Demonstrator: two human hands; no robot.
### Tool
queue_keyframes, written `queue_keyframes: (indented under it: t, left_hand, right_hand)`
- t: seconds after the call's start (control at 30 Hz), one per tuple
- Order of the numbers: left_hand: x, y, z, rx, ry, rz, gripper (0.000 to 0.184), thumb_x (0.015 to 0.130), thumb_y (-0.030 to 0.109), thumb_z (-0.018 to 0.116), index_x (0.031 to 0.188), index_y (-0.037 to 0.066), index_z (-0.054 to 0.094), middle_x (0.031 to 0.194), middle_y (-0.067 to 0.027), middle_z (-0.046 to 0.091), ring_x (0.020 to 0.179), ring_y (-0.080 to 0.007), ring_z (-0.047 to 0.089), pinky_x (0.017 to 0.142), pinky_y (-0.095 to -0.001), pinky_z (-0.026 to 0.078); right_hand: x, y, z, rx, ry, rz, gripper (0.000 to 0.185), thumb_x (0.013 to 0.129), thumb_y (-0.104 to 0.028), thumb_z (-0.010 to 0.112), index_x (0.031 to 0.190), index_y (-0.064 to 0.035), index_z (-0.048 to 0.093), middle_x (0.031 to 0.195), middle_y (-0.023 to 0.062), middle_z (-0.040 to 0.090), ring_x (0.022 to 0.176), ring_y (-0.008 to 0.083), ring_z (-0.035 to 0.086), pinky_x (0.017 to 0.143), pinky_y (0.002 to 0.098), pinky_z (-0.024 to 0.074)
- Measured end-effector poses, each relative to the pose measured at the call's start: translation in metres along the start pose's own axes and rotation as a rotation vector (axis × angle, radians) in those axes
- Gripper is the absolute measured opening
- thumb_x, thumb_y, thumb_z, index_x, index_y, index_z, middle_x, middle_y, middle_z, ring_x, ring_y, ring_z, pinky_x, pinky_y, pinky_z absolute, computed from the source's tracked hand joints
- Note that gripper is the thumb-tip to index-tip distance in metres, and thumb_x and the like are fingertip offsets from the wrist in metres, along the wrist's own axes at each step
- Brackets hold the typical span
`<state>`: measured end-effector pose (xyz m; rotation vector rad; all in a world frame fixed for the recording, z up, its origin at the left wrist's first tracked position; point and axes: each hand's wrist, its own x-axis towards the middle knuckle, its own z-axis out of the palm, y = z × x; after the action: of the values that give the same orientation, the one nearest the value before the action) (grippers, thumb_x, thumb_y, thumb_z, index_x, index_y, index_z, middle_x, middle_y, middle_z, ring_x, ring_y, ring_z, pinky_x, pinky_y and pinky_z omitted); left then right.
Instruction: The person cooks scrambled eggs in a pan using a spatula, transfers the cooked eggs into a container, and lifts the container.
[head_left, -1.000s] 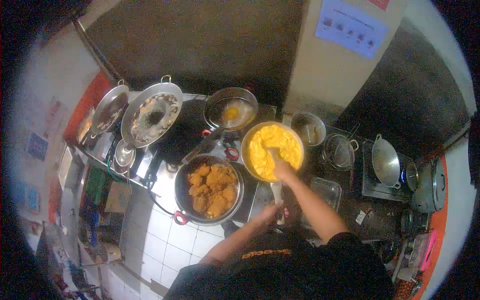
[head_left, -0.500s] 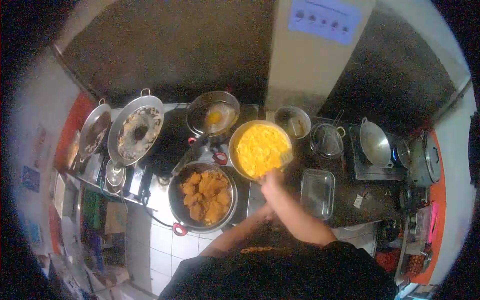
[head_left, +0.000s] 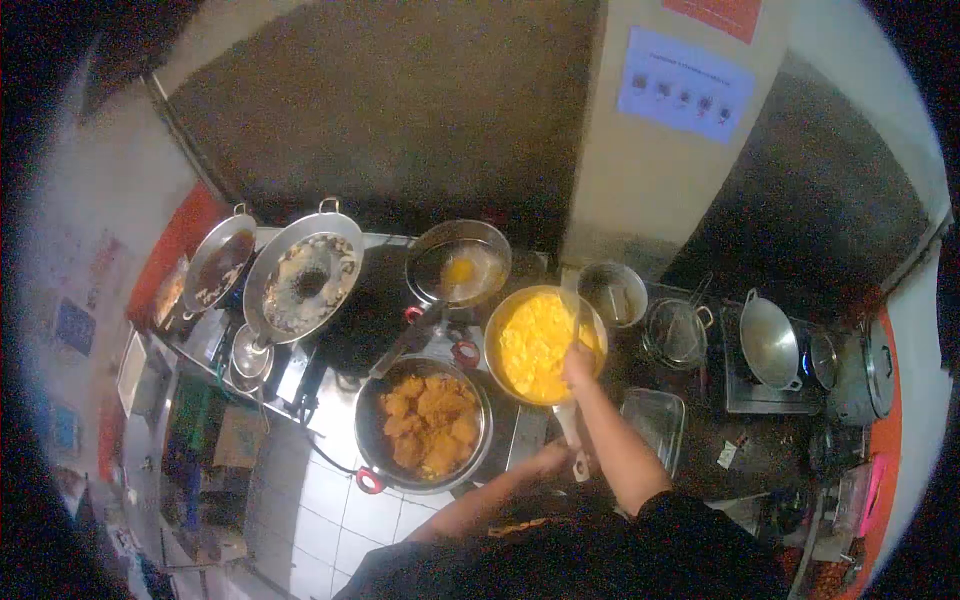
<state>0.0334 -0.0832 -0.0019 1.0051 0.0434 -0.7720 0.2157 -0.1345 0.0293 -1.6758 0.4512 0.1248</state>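
A frying pan [head_left: 492, 372] full of yellow scrambled egg [head_left: 535, 340] sits in front of me. My right hand [head_left: 578, 364] is closed around a spatula [head_left: 577, 312], whose blade stands over the right part of the egg. Lower down, my left hand [head_left: 552, 458] is wrapped at the pan's pale handle [head_left: 568, 428]; some of its fingers are hidden. To the left, a steel pan [head_left: 368, 447] holds brown fried pieces [head_left: 430, 425].
Behind the egg stands a glass bowl [head_left: 495, 232] with a raw egg. Large woks [head_left: 262, 318] are at the left, another wok [head_left: 770, 345] sits by a blue flame at the right. A clear container [head_left: 670, 425], strainer [head_left: 677, 335] and bowl [head_left: 625, 275] lie nearby.
The camera view has shifted, so the scene sits lower and further right. My right hand has moved up over the pan, with the spatula turned more upright. More of the pan handle shows.
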Motion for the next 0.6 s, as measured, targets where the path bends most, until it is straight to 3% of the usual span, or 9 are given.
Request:
queue_keyframes:
  t: [0.07,0.13,0.17,0.2,0.27,0.43,0.5,0.53,0.6]
  left_hand:
    - [-0.005,0.009,-0.003,0.045,-0.008,-0.084,0.027,0.092,0.025,0.040,0.104,0.003,0.049,0.085,-0.0080,0.060,0.074,-0.0187,0.058,0.067,-0.0341,0.047]
    - [-0.007,0.009,0.001,0.086,-0.018,-0.175,0.026,0.092,0.025,0.039,0.102,0.003,0.050,0.083,-0.0075,0.060,0.074,-0.0185,0.057,0.068,-0.0341,0.047]
    - [-0.001,0.001,0.000,0.028,-0.037,-0.057,0.026,0.092,0.025,0.038,0.100,0.003,0.050,0.082,-0.0072,0.060,0.072,-0.0183,0.057,0.067,-0.0332,0.047]
    - [0.002,-0.005,-0.001,-0.029,-0.055,0.061,0.027,0.093,0.025,0.037,0.098,0.003,0.051,0.081,-0.0069,0.060,0.070,-0.0181,0.057,0.066,-0.0322,0.046]
    - [0.000,-0.002,0.003,0.054,0.001,0.034,0.027,0.093,0.025,0.036,0.097,0.002,0.052,0.081,-0.0074,0.061,0.070,-0.0184,0.057,0.066,-0.0320,0.046]
    - [-0.004,0.000,0.004,0.081,0.039,-0.025,0.029,0.093,0.024,0.035,0.093,0.001,0.054,0.080,-0.0087,0.062,0.070,-0.0190,0.058,0.066,-0.0317,0.046]
    - [-0.003,0.002,0.005,0.084,0.030,-0.059,0.030,0.093,0.025,0.036,0.093,0.001,0.054,0.079,-0.0089,0.062,0.072,-0.0192,0.059,0.069,-0.0329,0.047]
    - [-0.006,0.004,0.006,0.079,0.032,-0.059,0.030,0.093,0.025,0.036,0.093,0.001,0.054,0.079,-0.0089,0.062,0.072,-0.0192,0.059,0.069,-0.0329,0.047]
    - [-0.011,0.006,0.012,-0.068,0.057,-0.042,0.027,0.092,0.023,0.038,0.093,0.001,0.054,0.079,-0.0091,0.062,0.071,-0.0191,0.059,0.066,-0.0322,0.047]
  right_hand:
    - [0.006,-0.007,-0.002,0.005,-0.049,-0.048,0.017,0.085,-0.022,0.045,0.089,-0.0076,0.053,0.053,0.0051,0.048,0.033,0.0179,0.044,0.030,0.0328,0.0370]
    - [0.005,-0.022,-0.010,-0.282,-0.219,-0.060,0.018,0.084,-0.021,0.044,0.087,-0.0070,0.053,0.054,0.0057,0.048,0.034,0.0182,0.045,0.030,0.0336,0.0366]
    - [0.005,-0.031,-0.017,-0.279,-0.220,-0.058,0.018,0.084,-0.021,0.044,0.087,-0.0070,0.053,0.054,0.0057,0.048,0.034,0.0182,0.045,0.030,0.0336,0.0366]
    - [0.005,-0.038,-0.026,-0.416,-0.366,-0.115,0.018,0.083,-0.021,0.044,0.090,-0.0070,0.053,0.055,0.0068,0.049,0.036,0.0194,0.046,0.031,0.0335,0.0372]
    - [0.010,-0.055,-0.039,-0.765,-0.553,-0.280,0.022,0.080,-0.017,0.044,0.097,-0.0067,0.052,0.058,0.0118,0.054,0.040,0.0249,0.052,0.034,0.0347,0.0398]
    - [-0.045,-0.155,-0.082,-1.200,-0.791,-0.458,0.027,0.078,-0.012,0.042,0.098,0.0007,0.054,0.067,0.0193,0.058,0.047,0.0289,0.059,0.041,0.0393,0.0492]
    - [-0.041,-0.159,-0.094,-1.068,-0.692,-0.148,0.027,0.078,-0.010,0.041,0.094,0.0056,0.054,0.067,0.0201,0.058,0.045,0.0283,0.058,0.042,0.0401,0.0513]
    - [-0.035,-0.154,-0.099,-1.019,-0.703,-0.364,0.026,0.078,-0.010,0.040,0.087,0.0088,0.055,0.066,0.0212,0.058,0.042,0.0283,0.057,0.039,0.0399,0.0491]
    - [-0.014,-0.143,-0.095,-0.999,-0.627,-0.242,0.025,0.078,-0.010,0.041,0.084,0.0095,0.055,0.064,0.0213,0.058,0.041,0.0282,0.057,0.038,0.0390,0.0485]
